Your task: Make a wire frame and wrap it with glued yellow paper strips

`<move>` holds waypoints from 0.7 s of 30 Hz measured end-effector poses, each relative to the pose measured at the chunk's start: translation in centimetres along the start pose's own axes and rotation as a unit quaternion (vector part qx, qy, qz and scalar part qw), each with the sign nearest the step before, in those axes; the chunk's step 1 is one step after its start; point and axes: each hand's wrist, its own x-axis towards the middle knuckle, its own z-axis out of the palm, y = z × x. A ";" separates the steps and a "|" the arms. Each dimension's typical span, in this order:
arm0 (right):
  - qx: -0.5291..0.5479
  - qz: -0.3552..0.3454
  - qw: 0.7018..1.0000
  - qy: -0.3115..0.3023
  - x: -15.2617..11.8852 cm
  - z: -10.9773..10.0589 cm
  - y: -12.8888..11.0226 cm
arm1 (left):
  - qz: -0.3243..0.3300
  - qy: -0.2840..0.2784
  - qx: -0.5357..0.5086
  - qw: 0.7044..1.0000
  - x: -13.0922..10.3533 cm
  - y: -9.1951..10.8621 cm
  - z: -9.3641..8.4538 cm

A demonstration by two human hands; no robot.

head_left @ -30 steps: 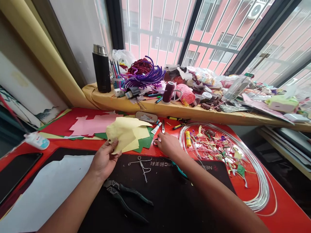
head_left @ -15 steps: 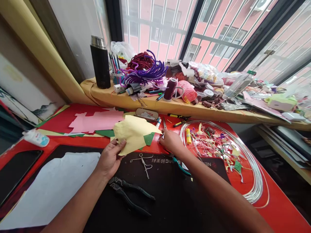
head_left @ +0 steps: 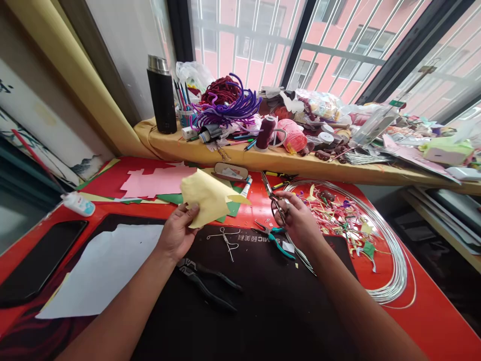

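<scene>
My left hand [head_left: 182, 228] pinches the lower left edge of a pale yellow sheet of paper [head_left: 208, 198], held up over the back of the black mat [head_left: 270, 316]. A narrow cut strip sticks out from the sheet's right side. Scissors [head_left: 271, 195] are in my right hand [head_left: 298, 218], fingers around the handles and blades pointing up and away. The blades are apart from the paper. Below the sheet lies a bent wire figure [head_left: 226, 241]. Black-handled pliers [head_left: 210, 286] and small teal-handled pliers [head_left: 276, 241] rest on the mat.
Coiled silver wire [head_left: 394, 281] and coloured scraps [head_left: 349, 225] lie at right. Pink paper [head_left: 158, 181], a glue bottle [head_left: 78, 204], a phone [head_left: 43, 263] and a white sheet [head_left: 108, 265] are at left. A black flask [head_left: 162, 98] stands on the crowded ledge behind.
My right hand has moved right, taking the scissors away from the yellow paper's right tip. The strip at that side now shows. My left hand still holds the sheet, slightly shifted and turned.
</scene>
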 end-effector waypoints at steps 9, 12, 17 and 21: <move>0.033 0.157 0.986 -0.055 -13.5 -3.0 4.6 | 0.045 -0.026 0.347 0.936 2.2 -2.2 -3.0; -0.015 0.154 0.984 -0.092 -15.8 -3.8 6.0 | 0.031 -0.034 0.302 0.952 2.5 -2.4 -3.2; -0.021 0.156 0.976 -0.149 -17.1 -4.4 6.1 | -0.001 -0.017 0.282 0.959 2.0 -1.5 -2.7; 0.008 0.183 0.973 -0.139 -17.2 -4.4 6.4 | -0.021 -0.012 0.311 0.950 1.8 -0.4 -2.9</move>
